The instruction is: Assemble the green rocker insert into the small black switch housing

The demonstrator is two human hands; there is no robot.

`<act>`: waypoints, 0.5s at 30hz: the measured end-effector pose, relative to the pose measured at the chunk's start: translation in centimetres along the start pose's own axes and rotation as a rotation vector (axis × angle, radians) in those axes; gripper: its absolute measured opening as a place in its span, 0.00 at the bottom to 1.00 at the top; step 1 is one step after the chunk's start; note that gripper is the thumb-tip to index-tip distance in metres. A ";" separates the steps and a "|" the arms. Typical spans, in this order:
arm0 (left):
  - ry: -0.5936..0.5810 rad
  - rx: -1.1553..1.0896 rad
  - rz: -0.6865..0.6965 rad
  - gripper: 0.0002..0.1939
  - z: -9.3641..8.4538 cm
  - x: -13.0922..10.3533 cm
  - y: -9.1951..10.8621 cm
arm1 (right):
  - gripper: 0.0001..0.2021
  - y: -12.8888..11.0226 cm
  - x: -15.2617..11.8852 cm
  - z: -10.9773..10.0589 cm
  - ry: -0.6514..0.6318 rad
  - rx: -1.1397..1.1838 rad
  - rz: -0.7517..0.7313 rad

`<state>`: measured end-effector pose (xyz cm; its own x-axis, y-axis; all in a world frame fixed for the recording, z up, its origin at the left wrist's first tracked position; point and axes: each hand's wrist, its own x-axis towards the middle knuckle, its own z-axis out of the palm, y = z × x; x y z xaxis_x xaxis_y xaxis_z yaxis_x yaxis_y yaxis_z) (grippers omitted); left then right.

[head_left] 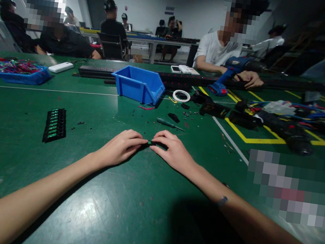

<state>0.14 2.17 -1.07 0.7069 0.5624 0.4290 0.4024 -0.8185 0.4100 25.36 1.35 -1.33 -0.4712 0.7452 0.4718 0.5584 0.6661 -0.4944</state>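
Near the middle of the green table [100,210], a small black-and-green part [149,143] sits between my two hands. My left hand [124,145] pinches its left end with thumb and fingertips. From the other side, the fingertips of my right hand [172,150] close on its right end. A row of similar black-and-green parts [55,125] lies to the left of my left hand. Beyond my hands rest a dark green screwdriver [170,124] and a small black piece [173,117].
Behind are an open blue bin [139,86], a white ring [181,96] and a long black rail [96,72]. Blue trays of wires [23,72] stand at left. A person's hand [250,79] is near a blue power drill [231,71]; black tools [283,130] lie right.
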 end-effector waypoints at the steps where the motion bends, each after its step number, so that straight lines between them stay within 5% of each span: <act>1: 0.002 0.000 -0.004 0.17 0.0 0.0 0.0 | 0.07 0.0 0.0 0.0 -0.001 -0.004 0.001; 15: 0.054 0.024 -0.097 0.09 -0.2 0.1 0.4 | 0.09 0.2 -0.1 0.2 0.001 -0.027 0.006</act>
<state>0.23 1.94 -0.67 0.6316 0.6442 0.4315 0.4815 -0.7621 0.4329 25.41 1.35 -1.58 -0.4669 0.7493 0.4697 0.5795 0.6605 -0.4775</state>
